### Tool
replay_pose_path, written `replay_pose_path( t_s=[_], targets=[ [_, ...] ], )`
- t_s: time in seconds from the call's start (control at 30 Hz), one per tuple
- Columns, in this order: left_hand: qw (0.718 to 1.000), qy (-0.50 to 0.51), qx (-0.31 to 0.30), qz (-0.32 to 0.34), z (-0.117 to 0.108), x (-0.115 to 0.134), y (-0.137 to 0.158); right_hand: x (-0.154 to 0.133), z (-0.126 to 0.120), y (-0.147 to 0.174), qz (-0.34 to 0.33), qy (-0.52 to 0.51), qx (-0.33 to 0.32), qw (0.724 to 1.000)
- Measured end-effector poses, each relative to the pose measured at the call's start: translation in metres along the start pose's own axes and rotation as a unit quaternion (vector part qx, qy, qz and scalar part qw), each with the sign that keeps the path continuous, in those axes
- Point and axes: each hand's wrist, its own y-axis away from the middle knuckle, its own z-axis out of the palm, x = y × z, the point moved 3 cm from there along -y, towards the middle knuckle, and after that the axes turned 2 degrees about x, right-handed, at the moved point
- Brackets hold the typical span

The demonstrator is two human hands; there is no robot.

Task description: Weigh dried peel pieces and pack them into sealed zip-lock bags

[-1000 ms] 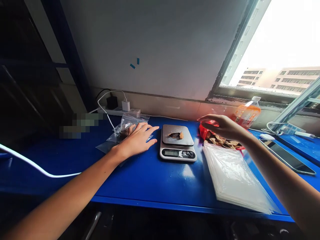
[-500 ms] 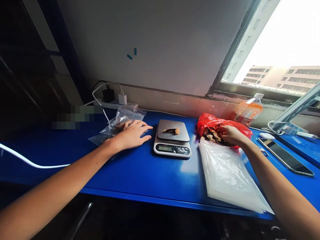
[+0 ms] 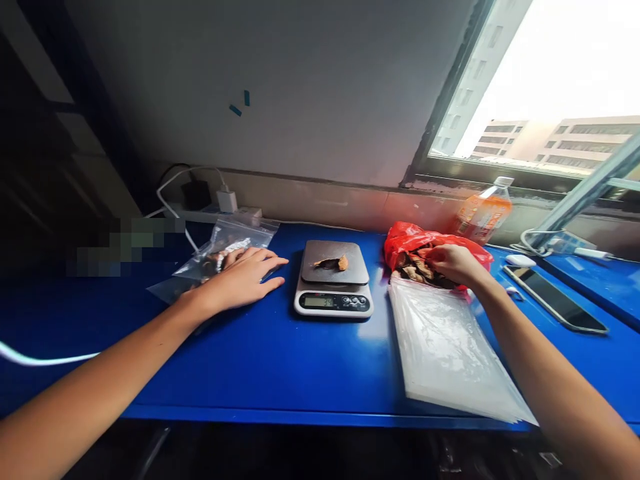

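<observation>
My left hand [image 3: 245, 277] rests with its fingers stretched out over clear zip bags [image 3: 245, 230] holding brown pieces. To its right stands a kitchen scale [image 3: 334, 277] with a lit display. A dark, wrinkled dried piece with a tan end [image 3: 333, 264] lies on the scale's metal plate. My right hand [image 3: 453, 267] reaches into an open red plastic bag [image 3: 407, 237]; its fingers are curled among brown dried slices [image 3: 415, 267], and the fingertips are hidden. A stack of clear flat bags [image 3: 450, 340] lies in front of the red bag, beneath my right forearm.
Behind the red bag is an orange-labelled bottle [image 3: 485, 210]. A phone [image 3: 555, 300] and a white earphone case [image 3: 521, 261] lie at the right. A white charger [image 3: 227, 200] is plugged into a power strip by the wall. The blue table [image 3: 260, 373] has its front edge near me.
The view has shifted, so everything on the table sits further left. The digits on the scale's display look different. Both hands stay at their bags, with only slight movement of the right fingers.
</observation>
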Motion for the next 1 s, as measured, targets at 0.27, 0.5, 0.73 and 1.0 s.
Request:
replay_pose_path(
  t_s=[0.27,0.5,0.73,1.0],
  targets=[
    [1.0,-0.004,-0.018,-0.009,-0.001,-0.004,-0.002,0.005,-0.005,-0.004,0.012,0.0,0.07,0.997],
    [1.0,0.009,-0.019,-0.01,0.001,-0.007,-0.002,0.004,-0.005,-0.006,-0.061,0.006,0.031,0.998],
    [0.999,0.026,-0.012,-0.014,-0.002,-0.006,-0.003,0.006,-0.018,0.001,-0.045,-0.064,0.085,0.993],
    [1.0,0.009,-0.024,-0.005,-0.003,-0.004,-0.002,-0.042,-0.069,0.037,-0.062,-0.25,-0.002,0.966]
  ],
)
